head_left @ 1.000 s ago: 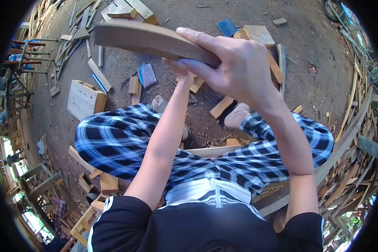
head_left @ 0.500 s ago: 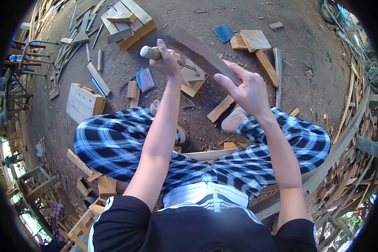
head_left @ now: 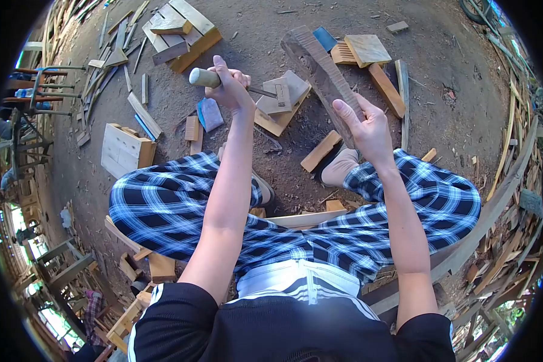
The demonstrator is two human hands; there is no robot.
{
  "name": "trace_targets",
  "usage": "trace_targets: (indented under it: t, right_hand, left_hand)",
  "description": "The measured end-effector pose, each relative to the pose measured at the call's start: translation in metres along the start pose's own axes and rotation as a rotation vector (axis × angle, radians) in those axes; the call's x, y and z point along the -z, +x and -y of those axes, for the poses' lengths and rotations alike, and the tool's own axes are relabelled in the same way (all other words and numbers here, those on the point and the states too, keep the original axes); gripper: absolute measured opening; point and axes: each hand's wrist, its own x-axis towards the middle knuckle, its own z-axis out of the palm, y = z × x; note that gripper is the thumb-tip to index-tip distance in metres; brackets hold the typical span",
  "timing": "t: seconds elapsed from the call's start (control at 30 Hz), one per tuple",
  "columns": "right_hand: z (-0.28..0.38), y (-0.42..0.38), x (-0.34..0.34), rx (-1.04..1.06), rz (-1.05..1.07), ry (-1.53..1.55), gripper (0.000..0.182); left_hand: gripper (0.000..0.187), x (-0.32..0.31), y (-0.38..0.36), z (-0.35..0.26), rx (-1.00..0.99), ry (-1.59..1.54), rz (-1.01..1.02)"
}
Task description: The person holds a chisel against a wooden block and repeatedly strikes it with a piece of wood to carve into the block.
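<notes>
My left hand (head_left: 229, 87) is closed around the pale, rounded handle of a chisel (head_left: 205, 78). The chisel's thin metal shaft points right, and its end overlaps a small piece of wood (head_left: 277, 99) bearing a rectangular mark. That piece lies on a thicker wooden block (head_left: 294, 96) on the ground between my feet and the tools. My right hand (head_left: 370, 130) grips the lower end of a rough, dark length of wood (head_left: 320, 69), thumb along its face. This wood is raised and tilted, its far end up and to the left, apart from the chisel.
A slatted wooden block (head_left: 190, 36) stands at upper left, and another pale block (head_left: 125, 148) by my left knee. Wood pieces (head_left: 368, 50) sit at upper right beside a blue sheet (head_left: 324, 39). A blue-grey pad (head_left: 210, 114) lies below my left hand. Scrap wood (head_left: 507, 253) is piled at right.
The dark length of wood has swung right and turned steeper, away from the chisel, with my right hand slightly lower. My left hand has shifted a little left, uncovering the chisel shaft and marked piece.
</notes>
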Motion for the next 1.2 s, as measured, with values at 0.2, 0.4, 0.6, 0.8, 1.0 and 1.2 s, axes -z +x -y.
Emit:
trace_targets:
  t: [0.2, 0.4, 0.6, 0.8, 1.0, 1.2]
  right_hand:
    - [-0.001, -0.001, -0.004, -0.033, 0.03, -0.041, 0.051]
    - [-0.006, 0.001, -0.008, -0.022, 0.032, -0.042, 0.052]
    - [-0.001, 0.004, -0.011, -0.006, 0.051, -0.075, 0.05]
    - [0.07, 0.022, -0.018, 0.319, 0.038, 0.057, 0.045]
    - [0.109, 0.04, -0.038, 0.739, 0.036, -0.491, 0.05]
    - [0.124, 0.034, -0.038, 0.78, -0.031, -0.429, 0.046]
  left_hand:
    - [0.04, -0.003, -0.006, 0.003, 0.022, 0.052, 0.022]
    - [0.035, -0.001, -0.008, 0.007, 0.005, -0.001, 0.034]
    - [0.034, -0.004, -0.013, 0.006, -0.008, 0.036, 0.034]
    - [0.029, -0.009, -0.023, 0.017, -0.053, 0.146, 0.122]
    - [0.012, 0.011, -0.004, 0.052, -0.504, 0.502, 0.143]
    - [0.017, 0.028, -0.012, 0.055, -0.468, 0.546, 0.241]
